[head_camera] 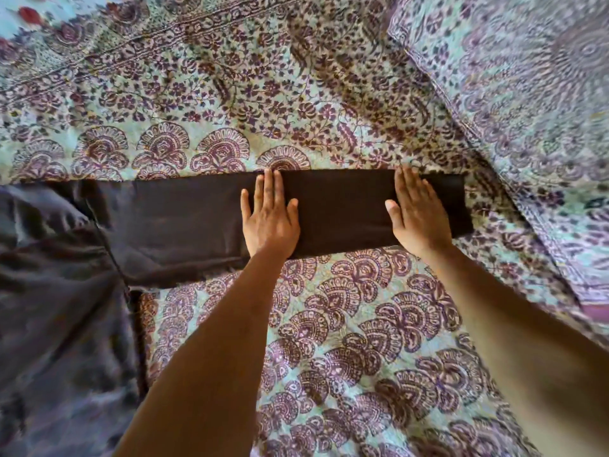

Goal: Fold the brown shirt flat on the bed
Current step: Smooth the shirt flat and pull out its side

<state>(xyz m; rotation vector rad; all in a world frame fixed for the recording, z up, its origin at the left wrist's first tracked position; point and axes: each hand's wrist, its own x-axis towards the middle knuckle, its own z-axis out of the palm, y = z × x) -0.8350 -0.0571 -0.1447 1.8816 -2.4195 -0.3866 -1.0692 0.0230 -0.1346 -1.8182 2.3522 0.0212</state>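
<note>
The brown shirt (342, 212) lies on the bed (346, 341), with one sleeve stretched out flat as a long dark band toward the right. Its body spreads in loose wrinkles at the left edge of the view and runs out of frame. My left hand (270, 219) presses palm-down on the middle of the sleeve, fingers spread. My right hand (417, 219) lies flat on the sleeve near its right end, fingers together. Neither hand grips any cloth.
The bed is covered by a pale green spread with purple floral print. A pillow (527, 103) in matching print rests at the upper right, close to the sleeve's end. A red-flowered cloth (29, 14) shows at the top left corner.
</note>
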